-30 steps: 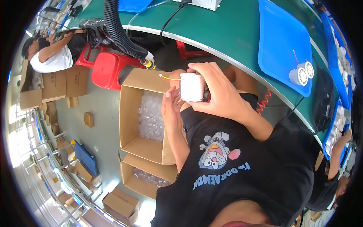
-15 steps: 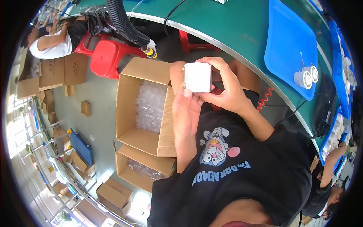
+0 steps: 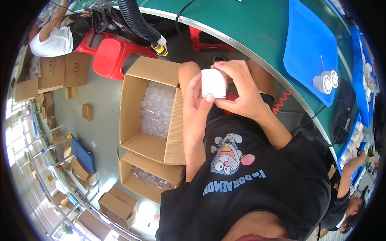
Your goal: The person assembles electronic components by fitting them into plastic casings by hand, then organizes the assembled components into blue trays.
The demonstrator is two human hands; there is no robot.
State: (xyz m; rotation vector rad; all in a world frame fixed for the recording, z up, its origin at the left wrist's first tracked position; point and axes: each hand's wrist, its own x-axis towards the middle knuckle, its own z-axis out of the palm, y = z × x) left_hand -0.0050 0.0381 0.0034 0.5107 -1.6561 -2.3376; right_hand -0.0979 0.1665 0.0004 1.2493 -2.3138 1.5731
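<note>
A white box-shaped casing with rounded corners (image 3: 214,83) is held up between my two hands, above my lap. Along its left side lie the fingers of my left hand (image 3: 196,105), and that hand's thumb presses on its lower edge. From the right, my right hand (image 3: 248,91) curls round it, with fingers over the top and thumb below. Both hands are closed on the casing. Its far side and some of my fingertips are hidden.
A green table (image 3: 249,24) curves past on the right, bearing a blue tray (image 3: 307,44) with two white round-grilled parts (image 3: 325,82). Left of me stand open cartons (image 3: 130,138) of clear plastic pieces, a red stool (image 3: 107,58) and a black hose (image 3: 138,26).
The casing has turned slightly and shifted a little right. My left thumb has moved onto its lower edge, and my left fingers have come up along its side.
</note>
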